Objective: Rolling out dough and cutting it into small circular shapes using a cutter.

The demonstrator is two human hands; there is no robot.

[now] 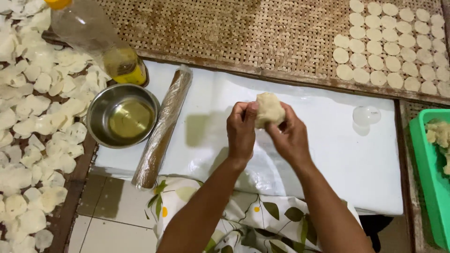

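A pale, rough lump of dough (268, 108) sits between both my hands above the white plastic-covered board (328, 159). My left hand (241, 131) grips its left side with fingers curled. Fingers of my right hand (290, 136) wrap it from the right and below. To the left lies a wooden rolling pin (163, 126) wrapped in clear plastic, running diagonally. A small clear round cutter (366, 115) rests on the board at the right.
A steel bowl of oil (123, 115) and a plastic oil bottle (96, 35) stand at the left. A woven bamboo tray (243, 33) holds rows of round dough discs (389, 47). More thin discs (37, 117) cover the left tray. A green tub (429, 168) holds dough at the right.
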